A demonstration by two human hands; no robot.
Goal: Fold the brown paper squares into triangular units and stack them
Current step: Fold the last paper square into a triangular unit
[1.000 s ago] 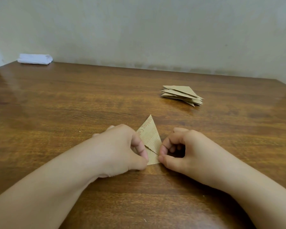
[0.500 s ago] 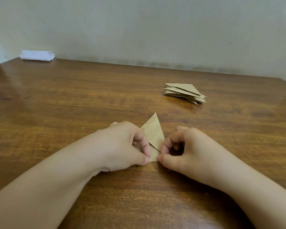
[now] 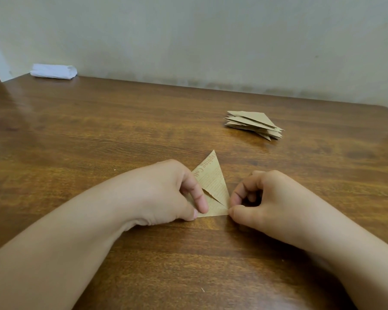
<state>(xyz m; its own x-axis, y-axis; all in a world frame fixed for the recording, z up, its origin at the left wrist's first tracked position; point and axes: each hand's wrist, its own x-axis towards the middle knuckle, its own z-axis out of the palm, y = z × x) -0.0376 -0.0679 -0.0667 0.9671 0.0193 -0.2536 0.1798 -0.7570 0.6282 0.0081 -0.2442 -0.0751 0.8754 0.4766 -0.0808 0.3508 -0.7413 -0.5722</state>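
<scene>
A brown printed paper (image 3: 213,182), folded into a triangle with its tip pointing away from me, lies flat on the wooden table (image 3: 99,135). My left hand (image 3: 166,191) pinches its left side, index finger on top and thumb at the near edge. My right hand (image 3: 262,198) has curled fingers, and its thumb and index tip pinch the paper's near right corner. A stack of folded brown triangles (image 3: 253,124) sits further back on the right, apart from both hands.
A folded white cloth or tissue (image 3: 53,71) lies at the table's far left corner against the pale wall (image 3: 211,41). The table's right edge shows at the far right.
Both hands stay on the paper with only small shifts of the fingers along its lower edge. The camera has tilted slightly. The stack has not moved.
</scene>
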